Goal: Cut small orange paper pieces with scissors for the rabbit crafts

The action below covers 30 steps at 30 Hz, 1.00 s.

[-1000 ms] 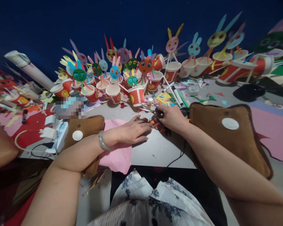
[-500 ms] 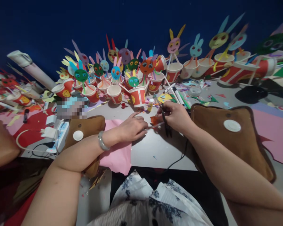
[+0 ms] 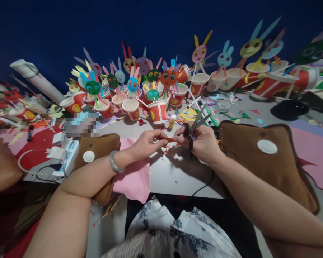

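Between my two hands is a small piece of orange paper (image 3: 172, 139), held a little above the white table. The fingertips of my left hand (image 3: 152, 144) pinch its left end. Thumb and finger of my right hand (image 3: 201, 142) pinch the other end. Black-handled scissors (image 3: 191, 134) hang on that same right hand, with their parted blades pointing up and away. Small orange scraps (image 3: 167, 149) lie just below the fingers. A glue stick (image 3: 172, 122) stands upright beyond my hands, near a red paper cup (image 3: 157, 113) topped with a green paper rabbit face.
Paper cups with rabbit faces (image 3: 133, 86) line the back of the table. Brown cushioned pouches lie at right (image 3: 247, 161) and left (image 3: 97, 143). Pink paper (image 3: 134, 172) reaches the front edge. A power strip (image 3: 70, 157) with cables and another person's arm (image 3: 4, 163) are at left.
My left hand has lifted off the table and now pinches the orange paper. The scissors have swung from pointing down to blades up in my right hand.
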Available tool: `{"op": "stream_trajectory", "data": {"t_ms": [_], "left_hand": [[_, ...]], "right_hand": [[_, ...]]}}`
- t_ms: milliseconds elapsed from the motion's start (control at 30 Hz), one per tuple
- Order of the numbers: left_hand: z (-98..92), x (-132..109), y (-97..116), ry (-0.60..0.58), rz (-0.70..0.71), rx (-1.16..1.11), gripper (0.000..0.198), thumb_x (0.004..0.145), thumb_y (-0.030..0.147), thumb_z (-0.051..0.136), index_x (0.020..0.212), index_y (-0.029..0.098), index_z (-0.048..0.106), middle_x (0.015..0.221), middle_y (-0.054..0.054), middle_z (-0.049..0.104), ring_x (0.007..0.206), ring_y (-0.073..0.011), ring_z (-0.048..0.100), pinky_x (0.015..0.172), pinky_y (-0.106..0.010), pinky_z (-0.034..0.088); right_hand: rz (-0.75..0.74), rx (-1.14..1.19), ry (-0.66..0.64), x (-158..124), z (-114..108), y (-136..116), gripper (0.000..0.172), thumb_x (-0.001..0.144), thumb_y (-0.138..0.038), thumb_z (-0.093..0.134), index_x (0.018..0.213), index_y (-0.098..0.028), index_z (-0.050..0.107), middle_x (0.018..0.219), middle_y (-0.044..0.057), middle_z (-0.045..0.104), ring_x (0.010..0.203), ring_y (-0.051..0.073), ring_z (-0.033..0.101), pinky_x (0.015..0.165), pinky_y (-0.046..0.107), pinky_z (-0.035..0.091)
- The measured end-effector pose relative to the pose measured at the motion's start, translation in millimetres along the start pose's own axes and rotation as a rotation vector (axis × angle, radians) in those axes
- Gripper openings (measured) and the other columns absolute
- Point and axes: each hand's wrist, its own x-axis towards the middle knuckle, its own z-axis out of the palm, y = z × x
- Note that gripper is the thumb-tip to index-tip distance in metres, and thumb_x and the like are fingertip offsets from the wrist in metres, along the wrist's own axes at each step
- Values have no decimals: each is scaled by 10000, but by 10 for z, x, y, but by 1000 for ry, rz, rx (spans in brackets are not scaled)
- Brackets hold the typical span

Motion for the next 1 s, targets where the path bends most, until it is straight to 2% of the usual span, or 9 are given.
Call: {"op": "stream_trajectory", "data": {"t_ms": [233, 367, 600, 733, 867, 933, 1000], "left_hand": [[-22, 35, 38, 55, -95, -168, 206, 788, 326, 666, 790, 121, 644, 722, -26, 640, 643, -96, 554, 615, -229, 449], [-25, 37, 47, 60, -114, -195, 237, 800, 347, 651, 767, 112, 650, 707, -29, 646, 635, -93, 553, 605, -225, 432], [6, 17, 72, -7, -169, -180, 260, 849, 311, 573, 782, 81, 675, 747, -77, 684, 674, -118, 598, 624, -236, 462], [-4, 20, 43, -23, -209, -210, 190, 837, 222, 523, 802, 94, 660, 737, -70, 684, 663, -128, 620, 616, -247, 488], [-33, 44, 9, 39, -148, -172, 167, 812, 156, 492, 818, 120, 655, 800, -53, 684, 739, -122, 616, 694, -248, 494], [-38, 49, 15, 77, -102, -186, 174, 842, 219, 507, 862, 137, 659, 862, -51, 683, 800, -128, 616, 733, -254, 497], [-36, 42, 40, 54, -75, -215, 217, 868, 320, 531, 883, 143, 656, 880, -52, 675, 808, -133, 614, 732, -261, 498]], "right_hand": [[68, 14, 23, 9, -16, -60, 193, 709, -355, 775, 754, -201, 670, 742, 21, 676, 650, 166, 589, 588, 292, 490], [91, 27, -8, 11, -10, -35, 274, 645, -399, 816, 735, -192, 662, 694, 12, 646, 628, 158, 571, 560, 272, 477], [116, 102, 46, 3, 3, -7, 256, 616, -356, 833, 706, -207, 645, 685, -5, 634, 590, 142, 557, 532, 264, 476], [95, 90, 69, 4, -8, 16, 227, 626, -330, 827, 708, -209, 653, 686, -3, 630, 609, 151, 564, 554, 282, 479], [89, 64, 43, -6, -14, -1, 198, 634, -327, 824, 695, -242, 655, 688, -3, 636, 616, 170, 570, 564, 313, 496], [91, 55, 21, -17, -10, -21, 204, 632, -330, 825, 693, -239, 653, 688, -1, 638, 612, 168, 569, 565, 312, 496], [93, 51, -3, -26, -2, -34, 231, 623, -338, 830, 691, -218, 644, 686, 2, 636, 597, 157, 561, 556, 297, 483]]}}
